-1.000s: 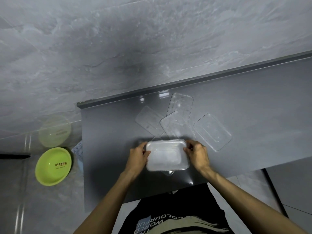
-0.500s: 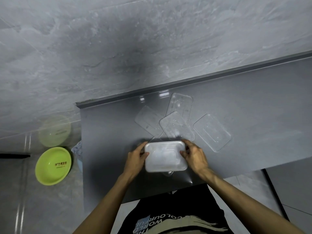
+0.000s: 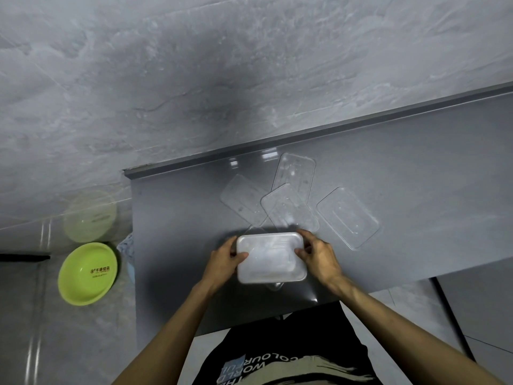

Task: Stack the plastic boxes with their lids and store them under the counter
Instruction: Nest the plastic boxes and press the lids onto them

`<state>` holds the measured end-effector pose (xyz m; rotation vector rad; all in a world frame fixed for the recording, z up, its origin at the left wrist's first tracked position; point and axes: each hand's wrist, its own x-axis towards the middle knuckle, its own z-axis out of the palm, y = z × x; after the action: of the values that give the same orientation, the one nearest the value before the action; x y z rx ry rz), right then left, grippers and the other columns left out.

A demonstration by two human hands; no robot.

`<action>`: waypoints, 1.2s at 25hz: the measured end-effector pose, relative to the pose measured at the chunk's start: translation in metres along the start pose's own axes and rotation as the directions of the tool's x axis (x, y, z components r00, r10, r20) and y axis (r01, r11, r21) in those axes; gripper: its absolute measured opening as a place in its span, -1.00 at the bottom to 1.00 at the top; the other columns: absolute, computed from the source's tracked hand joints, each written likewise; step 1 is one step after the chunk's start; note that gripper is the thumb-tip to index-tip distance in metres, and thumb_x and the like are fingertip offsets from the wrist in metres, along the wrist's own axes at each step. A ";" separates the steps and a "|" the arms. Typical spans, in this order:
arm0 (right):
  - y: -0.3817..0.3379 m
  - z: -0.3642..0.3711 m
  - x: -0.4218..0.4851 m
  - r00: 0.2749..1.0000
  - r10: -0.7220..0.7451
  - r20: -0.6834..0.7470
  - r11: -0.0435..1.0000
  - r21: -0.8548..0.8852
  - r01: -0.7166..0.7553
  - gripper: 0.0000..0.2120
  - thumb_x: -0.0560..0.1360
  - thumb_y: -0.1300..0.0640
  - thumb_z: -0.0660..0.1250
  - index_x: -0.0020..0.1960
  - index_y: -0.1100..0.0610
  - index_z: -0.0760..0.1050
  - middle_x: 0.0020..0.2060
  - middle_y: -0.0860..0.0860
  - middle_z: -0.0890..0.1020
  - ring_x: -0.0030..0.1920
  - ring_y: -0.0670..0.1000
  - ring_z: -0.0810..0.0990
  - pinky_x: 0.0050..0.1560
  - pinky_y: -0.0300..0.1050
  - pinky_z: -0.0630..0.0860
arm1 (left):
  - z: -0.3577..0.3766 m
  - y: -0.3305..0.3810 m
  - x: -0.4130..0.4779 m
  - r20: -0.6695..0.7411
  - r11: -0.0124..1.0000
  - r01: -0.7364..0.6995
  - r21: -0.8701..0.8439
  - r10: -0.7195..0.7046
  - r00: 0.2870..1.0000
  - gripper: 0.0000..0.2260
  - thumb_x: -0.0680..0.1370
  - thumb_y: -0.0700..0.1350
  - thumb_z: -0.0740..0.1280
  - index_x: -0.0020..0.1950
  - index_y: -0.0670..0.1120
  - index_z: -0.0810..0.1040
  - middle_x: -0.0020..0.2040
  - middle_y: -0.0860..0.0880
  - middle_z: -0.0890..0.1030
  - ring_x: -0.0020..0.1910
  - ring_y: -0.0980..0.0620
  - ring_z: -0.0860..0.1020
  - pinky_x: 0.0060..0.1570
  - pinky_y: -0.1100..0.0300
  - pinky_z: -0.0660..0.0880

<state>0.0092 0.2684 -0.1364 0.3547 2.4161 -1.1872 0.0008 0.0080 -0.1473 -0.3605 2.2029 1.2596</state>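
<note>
A clear rectangular plastic box (image 3: 270, 258) is held between both hands over the grey counter (image 3: 177, 218), near its front edge. My left hand (image 3: 224, 259) grips the box's left end, thumb on top. At the right end, my right hand (image 3: 319, 258) has its fingers curled over the rim. Several clear flat lids lie loose behind the box: one at the left (image 3: 240, 198), one at the back (image 3: 295, 172), one overlapping in the middle (image 3: 288, 208), and one apart at the right (image 3: 347, 218). Something clear pokes out from under the box; I cannot tell what it is.
A green bowl (image 3: 87, 273) sits on the floor left of the counter, its reflection on the tiled wall above it. The grey marbled wall stands behind the counter's raised back edge (image 3: 305, 133). The counter extends to the right.
The box has tilted and shifted slightly toward me between my hands. My right fingers have moved further over its right rim. The lids have not moved.
</note>
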 end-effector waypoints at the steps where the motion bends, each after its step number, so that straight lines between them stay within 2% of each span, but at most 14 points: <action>1: 0.000 -0.001 0.000 1.000 0.000 0.007 1.000 0.001 0.000 -0.49 0.46 0.19 0.41 0.38 -0.04 0.42 0.05 0.05 0.67 -0.05 -0.02 0.61 0.11 -0.20 0.53 | 0.002 0.001 0.000 -0.008 0.999 0.035 -0.007 -0.035 0.999 -0.70 0.51 -0.05 0.39 0.22 -0.05 0.51 0.11 -0.03 0.64 -0.02 0.04 0.61 -0.18 0.25 0.60; 3: 0.000 -0.003 0.003 1.000 0.004 0.019 1.000 -0.002 -0.004 -0.50 0.45 0.18 0.41 0.36 -0.04 0.43 0.05 0.04 0.67 -0.05 -0.01 0.62 0.10 -0.20 0.53 | 0.005 0.004 -0.001 -0.021 0.993 0.118 -0.016 -0.119 0.993 -0.81 0.50 -0.03 0.40 0.01 -0.10 0.53 -0.01 -0.08 0.66 -0.06 -0.02 0.64 -0.12 0.10 0.63; 5: 0.002 -0.006 0.006 0.999 0.002 0.041 1.000 -0.010 -0.002 -0.54 0.45 0.14 0.41 0.33 -0.02 0.45 0.04 0.04 0.67 -0.02 0.03 0.63 0.12 -0.13 0.55 | 0.005 0.009 -0.003 -0.003 0.977 0.178 -0.115 -0.180 0.984 -0.79 0.50 -0.06 0.41 0.00 -0.17 0.51 -0.02 -0.14 0.65 -0.05 -0.09 0.65 -0.11 0.03 0.64; 7: 0.001 -0.009 0.011 0.998 -0.007 0.063 1.000 -0.012 0.007 -0.66 0.50 0.03 0.36 0.26 -0.02 0.50 0.00 0.00 0.67 -0.03 0.01 0.63 0.12 -0.13 0.54 | 0.002 0.016 -0.007 0.036 0.952 0.194 -0.238 -0.191 0.981 -0.78 0.51 -0.10 0.40 0.02 -0.22 0.48 -0.01 -0.19 0.64 -0.12 -0.06 0.64 -0.25 0.14 0.64; 9: -0.001 -0.011 0.018 0.998 -0.027 0.055 1.000 -0.005 0.027 -0.79 0.55 -0.10 0.25 0.06 -0.03 0.57 -0.13 -0.07 0.65 -0.10 -0.03 0.61 0.05 -0.19 0.48 | -0.006 0.018 -0.009 0.057 0.943 0.187 -0.276 -0.178 0.982 -0.82 0.52 -0.11 0.40 -0.05 -0.17 0.44 -0.07 -0.17 0.62 -0.19 -0.02 0.61 -0.34 0.20 0.59; 11: -0.004 -0.017 0.033 0.999 -0.044 -0.002 0.998 -0.046 0.044 -0.76 0.58 -0.09 0.21 -0.11 -0.01 0.57 -0.23 -0.03 0.66 -0.18 0.02 0.62 -0.04 -0.16 0.45 | -0.013 0.017 -0.010 0.060 0.942 0.177 -0.285 -0.167 0.984 -0.83 0.52 -0.15 0.39 -0.12 -0.14 0.40 -0.16 -0.14 0.57 -0.25 0.00 0.57 -0.33 0.18 0.55; 13: -0.004 -0.023 0.054 0.995 -0.045 -0.086 0.994 -0.105 0.036 -0.83 0.54 0.04 0.32 0.06 0.09 0.59 -0.04 0.10 0.67 0.00 0.13 0.63 0.07 -0.11 0.49 | -0.021 0.013 -0.010 0.034 0.941 0.179 -0.288 -0.177 0.984 -0.81 0.52 -0.19 0.39 -0.16 -0.12 0.38 -0.25 -0.11 0.52 -0.34 0.04 0.50 -0.36 0.18 0.51; 16: 0.003 -0.031 0.081 0.998 0.015 -0.066 0.976 -0.214 -0.029 -0.44 0.44 0.09 0.46 0.38 0.21 0.40 0.27 0.23 0.50 0.29 0.23 0.46 0.35 -0.03 0.36 | -0.032 0.001 -0.012 -0.017 0.936 0.198 -0.291 -0.212 0.977 -0.78 0.49 -0.16 0.43 -0.18 -0.09 0.38 -0.32 -0.07 0.51 -0.41 0.06 0.49 -0.39 0.18 0.50; 18: 0.008 -0.027 0.091 0.998 0.052 -0.035 0.961 -0.271 -0.060 -0.32 0.41 0.06 0.49 0.43 0.24 0.32 0.34 0.26 0.43 0.35 0.25 0.38 0.42 0.03 0.30 | -0.039 -0.008 -0.014 -0.017 0.926 0.224 -0.305 -0.240 0.971 -0.78 0.48 -0.11 0.44 -0.16 -0.10 0.41 -0.30 -0.07 0.56 -0.36 0.04 0.55 -0.34 0.12 0.56; 21: 0.008 -0.017 0.102 0.993 0.021 -0.118 0.944 -0.324 -0.058 -0.32 0.38 0.01 0.49 0.40 0.21 0.34 0.30 0.25 0.48 0.31 0.26 0.40 0.36 0.10 0.36 | -0.044 -0.016 -0.018 -0.006 0.910 0.252 -0.329 -0.269 0.963 -0.78 0.46 -0.06 0.46 -0.15 -0.09 0.43 -0.30 -0.04 0.61 -0.37 0.09 0.60 -0.33 0.13 0.58; 24: 0.001 -0.013 0.110 0.986 0.040 -0.163 0.961 -0.265 -0.082 -0.36 0.36 0.05 0.51 0.37 0.19 0.38 0.24 0.25 0.54 0.26 0.28 0.48 0.31 0.12 0.43 | -0.044 -0.018 -0.022 -0.021 0.912 0.253 -0.323 -0.275 0.961 -0.76 0.44 -0.04 0.48 -0.19 -0.07 0.43 -0.36 0.01 0.59 -0.43 0.13 0.58 -0.35 0.13 0.55; 26: 0.001 -0.012 0.113 0.985 0.068 -0.157 0.976 -0.194 -0.098 -0.40 0.37 0.15 0.51 0.34 0.20 0.39 0.15 0.22 0.59 0.16 0.24 0.55 0.25 0.06 0.48 | -0.043 -0.016 -0.025 -0.026 0.909 0.259 -0.328 -0.283 0.959 -0.75 0.43 -0.04 0.48 -0.21 -0.07 0.43 -0.36 0.02 0.60 -0.40 0.11 0.59 -0.33 0.10 0.56; 29: -0.006 -0.018 0.108 0.983 0.166 -0.078 0.960 0.240 -0.143 -0.62 0.41 0.42 0.41 0.21 0.34 0.47 -0.14 0.13 0.57 -0.09 0.06 0.56 0.03 -0.02 0.52 | -0.039 -0.010 -0.025 -0.026 0.905 0.263 -0.335 -0.288 0.957 -0.77 0.45 -0.07 0.47 -0.17 -0.10 0.43 -0.26 -0.07 0.62 -0.28 -0.03 0.61 -0.27 0.05 0.61; 30: -0.009 -0.026 0.104 0.985 0.167 -0.044 0.924 0.356 -0.141 -0.70 0.43 0.49 0.35 0.16 0.40 0.48 -0.21 0.08 0.54 -0.18 -0.04 0.57 -0.04 -0.17 0.52 | -0.037 -0.006 -0.024 -0.021 0.906 0.261 -0.335 -0.284 0.959 -0.77 0.46 -0.08 0.47 -0.14 -0.12 0.43 -0.23 -0.10 0.61 -0.26 -0.06 0.61 -0.26 0.05 0.61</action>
<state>-0.0923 0.2879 -0.1657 0.6959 2.1790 -1.5576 0.0108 -0.0275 -0.1225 -0.8263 1.9074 1.4713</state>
